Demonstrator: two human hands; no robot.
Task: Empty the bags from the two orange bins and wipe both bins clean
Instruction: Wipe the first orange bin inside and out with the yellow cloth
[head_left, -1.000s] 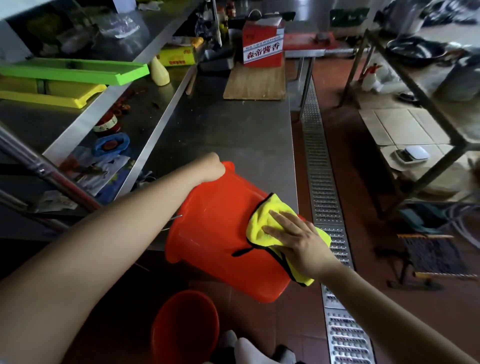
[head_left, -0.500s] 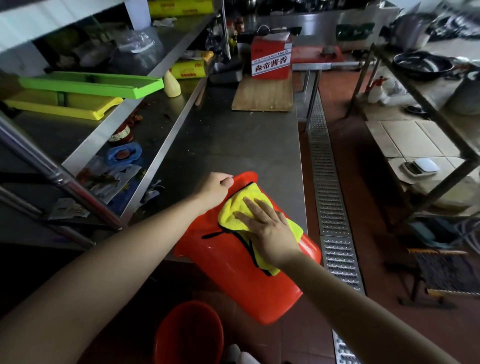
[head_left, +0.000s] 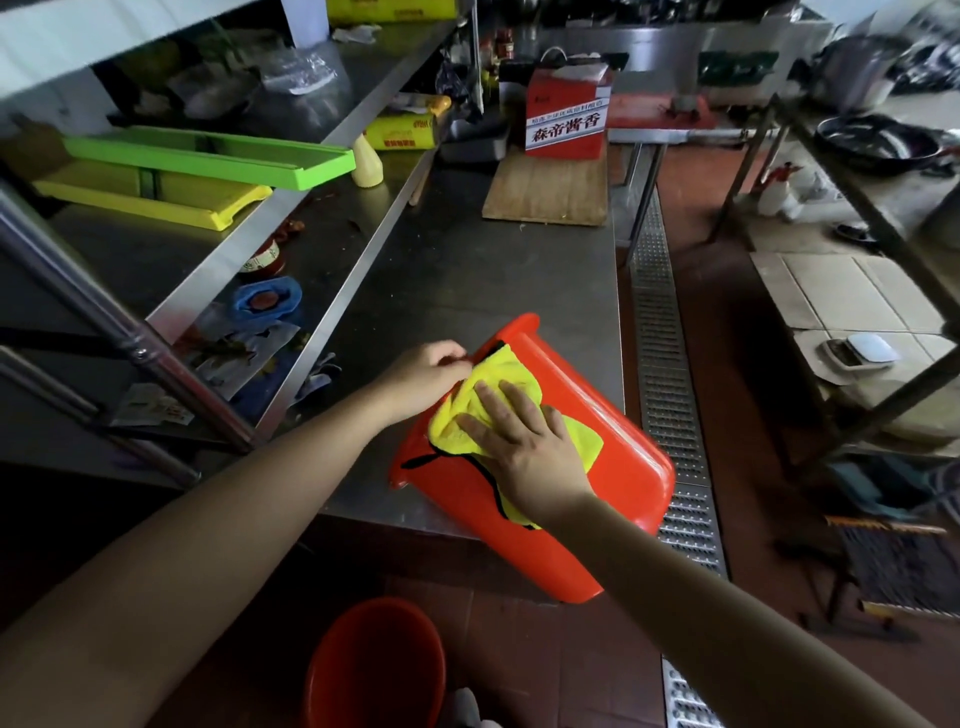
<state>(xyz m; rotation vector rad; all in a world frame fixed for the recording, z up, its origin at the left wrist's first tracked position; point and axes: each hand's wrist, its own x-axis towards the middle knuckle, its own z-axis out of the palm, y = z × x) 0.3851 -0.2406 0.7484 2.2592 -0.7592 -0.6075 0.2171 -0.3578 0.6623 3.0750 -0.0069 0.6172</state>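
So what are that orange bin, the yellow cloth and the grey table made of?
The tilted orange bin looks like glossy moulded plastic: smooth, with light streaks. The yellow cloth with black edging seems fluffy microfibre, going by its nap. The grey table is probably brushed stainless steel, with dull reflections.

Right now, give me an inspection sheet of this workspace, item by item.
Surface: steel counter, bare in the middle; the bin overhangs its near edge.
Job's things: orange bin tipped on its side, yellow cloth spread on its wall; second orange bin on the floor below.
Clutter: wooden board with a red carton at the far end; green tray over a yellow tray on the shelf.
Hands: left hand grips the bin's rim; right hand presses flat on the cloth.
Cables: nothing seen.
Surroundings: floor drain grate along the counter; metal rack to the right.
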